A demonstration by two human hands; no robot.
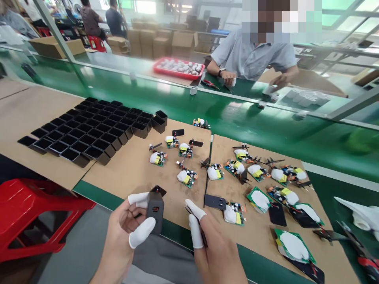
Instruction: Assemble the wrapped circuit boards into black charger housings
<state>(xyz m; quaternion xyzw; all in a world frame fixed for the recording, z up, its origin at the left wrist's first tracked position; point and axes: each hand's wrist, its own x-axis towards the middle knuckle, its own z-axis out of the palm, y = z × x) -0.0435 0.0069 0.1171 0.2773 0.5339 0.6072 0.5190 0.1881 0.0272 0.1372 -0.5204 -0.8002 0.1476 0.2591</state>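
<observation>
My left hand, with white finger cots on thumb and fingertip, grips a black charger housing upright. A port opening with orange inside shows on its near face, and a black end plate sticks out at its top. To the right, my right hand, also in white finger cots, pinches a thin dark tool, mostly hidden by the fingers; its kind is unclear. Close to that hand lie a circuit board with white filler and its black plate.
Rows of black housings stand on cardboard at the left. Several circuit boards cover the right cardboard. Pliers lie far right. Beyond the green conveyor, a co-worker sits near a red tray. A red stool stands lower left.
</observation>
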